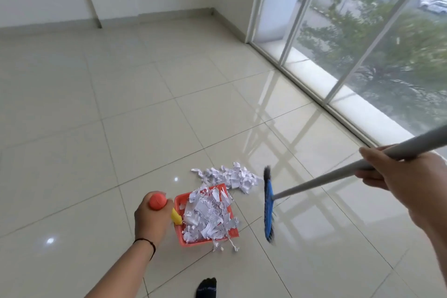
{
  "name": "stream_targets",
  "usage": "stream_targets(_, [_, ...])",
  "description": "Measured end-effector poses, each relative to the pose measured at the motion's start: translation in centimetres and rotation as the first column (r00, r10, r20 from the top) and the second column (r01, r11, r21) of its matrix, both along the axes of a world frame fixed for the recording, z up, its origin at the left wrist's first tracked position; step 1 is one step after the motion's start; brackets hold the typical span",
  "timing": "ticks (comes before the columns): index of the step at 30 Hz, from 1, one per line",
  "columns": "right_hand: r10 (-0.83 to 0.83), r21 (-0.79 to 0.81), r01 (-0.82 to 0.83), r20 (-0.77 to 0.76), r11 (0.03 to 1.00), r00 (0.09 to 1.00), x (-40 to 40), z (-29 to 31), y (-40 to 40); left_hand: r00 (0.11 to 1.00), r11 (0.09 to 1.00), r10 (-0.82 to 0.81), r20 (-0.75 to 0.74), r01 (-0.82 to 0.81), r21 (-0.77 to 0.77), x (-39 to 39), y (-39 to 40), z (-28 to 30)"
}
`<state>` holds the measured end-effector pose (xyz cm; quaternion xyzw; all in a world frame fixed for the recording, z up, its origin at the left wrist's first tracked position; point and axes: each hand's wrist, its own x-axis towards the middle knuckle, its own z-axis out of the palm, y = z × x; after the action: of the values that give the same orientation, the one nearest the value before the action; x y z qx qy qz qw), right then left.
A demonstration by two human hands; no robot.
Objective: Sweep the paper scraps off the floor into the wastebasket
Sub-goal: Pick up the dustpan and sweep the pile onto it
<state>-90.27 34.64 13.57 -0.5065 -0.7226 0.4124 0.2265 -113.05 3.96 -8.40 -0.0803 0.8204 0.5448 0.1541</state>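
- The paper scraps [209,215] lie heaped in the red dustpan [229,233] on the floor [96,116].
- More loose scraps [232,178] lie on the floor just behind the dustpan, and a few bits by its front edge.
- The left hand [151,219] is wrapped tight around the dustpan handle [157,202], which has an orange end.
- The broom [268,208], with its blue head, is just to the right of the dustpan.
- The right hand [396,172] is closed around the grey broom pole.
- A foot in a dark sock [206,288] stands near the dustpan.
- A big window [362,31] is far behind the dustpan, to the right.
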Motion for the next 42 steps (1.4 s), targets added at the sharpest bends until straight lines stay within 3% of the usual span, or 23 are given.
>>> stream_targets(6, [-0.145, -0.021, 0.144, -0.038, 0.989, 0.989, 11.8, -0.3, -1.5, 0.989, 0.994, -0.088, -0.120, 0.095, 0.051, 3.4, 2.3, 5.0])
stream_targets(12, [-0.331, -0.090, 0.320, -0.169, 0.943, 0.928, 23.7, -2.5, -6.1, 0.966, 0.972, -0.176, -0.188, 0.202, 0.124, 8.0, 3.3, 9.0])
stream_targets(21, [-0.604, -0.143, 0.595, -0.335, 0.791, 0.723, 36.5, -1.8, -16.8, 0.877, 0.849, -0.427, -0.219, 0.473, 0.238, 13.5, 4.4, 12.5])
stream_targets(31, [-0.625, -0.004, 0.695, -0.440, 0.719, 0.644, 35.6, 5.6, -30.6, 0.645, 0.631, -0.706, -0.292, 0.761, 0.154, 16.4, 6.0, 12.9])
stream_targets(39, [-0.675, 0.037, 0.782, -0.481, 0.622, 0.559, 35.1, 8.8, -40.0, 0.593, 0.577, -0.768, -0.244, 0.805, 0.140, 18.9, 3.8, 12.2])
stream_targets(42, [-0.643, 0.100, 0.770, -0.490, 0.630, 0.589, 34.8, 10.1, -42.8, 0.576, 0.565, -0.783, -0.234, 0.816, 0.120, 19.8, 2.8, 11.8])
